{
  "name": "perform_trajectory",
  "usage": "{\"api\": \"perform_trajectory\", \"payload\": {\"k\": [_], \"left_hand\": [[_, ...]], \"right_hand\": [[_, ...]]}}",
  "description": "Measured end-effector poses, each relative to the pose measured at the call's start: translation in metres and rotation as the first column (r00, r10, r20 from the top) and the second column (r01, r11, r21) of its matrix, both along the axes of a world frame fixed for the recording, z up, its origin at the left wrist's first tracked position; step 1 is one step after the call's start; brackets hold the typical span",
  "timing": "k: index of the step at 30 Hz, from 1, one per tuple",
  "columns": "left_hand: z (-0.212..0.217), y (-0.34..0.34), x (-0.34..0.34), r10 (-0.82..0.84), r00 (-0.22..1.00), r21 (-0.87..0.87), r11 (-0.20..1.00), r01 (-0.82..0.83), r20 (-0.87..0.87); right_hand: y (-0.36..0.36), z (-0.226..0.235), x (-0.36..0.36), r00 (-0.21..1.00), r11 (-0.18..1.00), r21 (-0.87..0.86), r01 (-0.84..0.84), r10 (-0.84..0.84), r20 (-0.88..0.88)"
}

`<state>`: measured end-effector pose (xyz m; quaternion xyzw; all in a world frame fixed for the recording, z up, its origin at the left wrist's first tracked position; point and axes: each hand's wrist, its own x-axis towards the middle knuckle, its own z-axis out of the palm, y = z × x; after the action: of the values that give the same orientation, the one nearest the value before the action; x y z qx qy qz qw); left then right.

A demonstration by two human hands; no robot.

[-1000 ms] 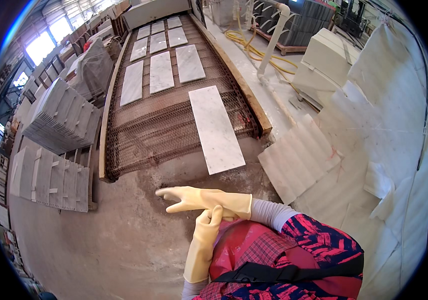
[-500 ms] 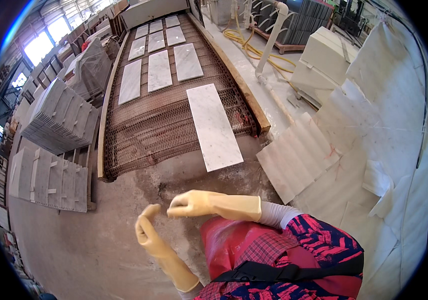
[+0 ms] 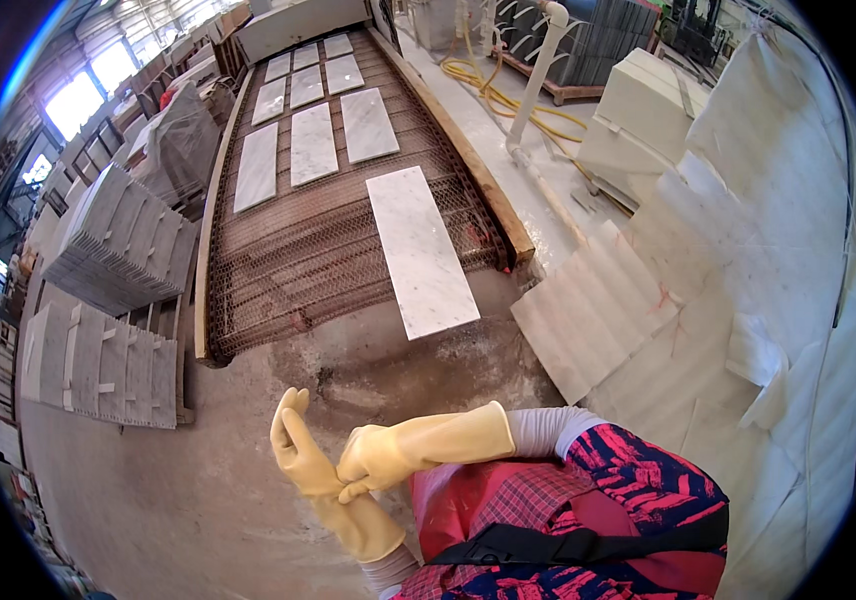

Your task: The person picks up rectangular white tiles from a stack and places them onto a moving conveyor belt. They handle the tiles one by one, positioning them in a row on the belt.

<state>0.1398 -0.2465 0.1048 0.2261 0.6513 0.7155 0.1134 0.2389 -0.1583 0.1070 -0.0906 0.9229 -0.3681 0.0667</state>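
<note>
Both my hands wear long, cream-yellow rubber gloves. My left hand (image 3: 300,455) is raised with its fingers stretched upward, holding nothing. Across it comes my right hand (image 3: 370,458), its fingers pinching the left rubber glove (image 3: 368,528) at the wrist. Ahead of my hands, a white marble slab (image 3: 423,255) with faint grey veins lies on the near end of a brown mesh conveyor (image 3: 293,265). The slab's near end sticks out past the mesh edge.
Several smaller marble slabs (image 3: 314,145) lie in rows farther up the conveyor. Stacked slabs (image 3: 118,240) stand at the left. On the right are a white pipe (image 3: 540,75), a yellow hose (image 3: 478,75) and a pale sheet (image 3: 596,310) on the floor.
My right hand has moved from near the left fingertips down to the left wrist and taken hold of the glove there. My left fingers have straightened upward.
</note>
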Motion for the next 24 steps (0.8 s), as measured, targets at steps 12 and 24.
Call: {"api": "perform_trajectory", "payload": {"k": [12, 24], "left_hand": [[-0.004, 0.024, 0.046, -0.297, 0.952, 0.192, 0.941, 0.277, 0.080], [-0.026, 0.034, 0.050, -0.331, 0.866, -0.018, 0.931, 0.363, 0.376]], "right_hand": [[-0.001, -0.030, 0.030, 0.992, 0.992, -0.065, -0.108, 0.112, 0.050], [0.031, 0.003, 0.069, 0.975, 0.981, -0.136, 0.141, -0.114, 0.192]]}}
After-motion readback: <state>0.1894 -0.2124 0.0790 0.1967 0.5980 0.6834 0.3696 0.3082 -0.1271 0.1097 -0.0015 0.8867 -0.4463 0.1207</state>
